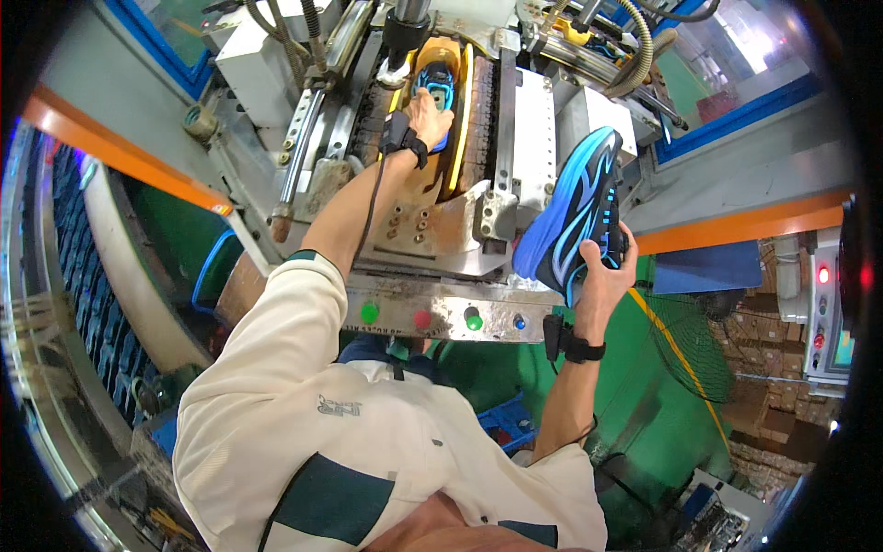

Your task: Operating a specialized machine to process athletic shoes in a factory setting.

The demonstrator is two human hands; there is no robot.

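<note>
My right hand point(607, 276) holds up a running shoe point(575, 212) by its collar end, right of the machine. The shoe is black with blue and purple swirls and a thick blue-to-purple sole, its toe pointing up. My left hand point(429, 121) reaches into the machine's middle, its fingers closed on a second shoe point(435, 78), also black and blue. That shoe lies between two yellow strips point(463, 120) in the press bed, under a dark vertical ram point(406, 32). My left hand covers much of it.
The machine's front panel point(441, 313) carries green, red and blue buttons. Metal cylinders and hoses flank the press bed, with an orange rail point(129, 147) on the left. A control box with red lights point(823, 313) stands at the right, and a conveyor point(87, 276) at the far left.
</note>
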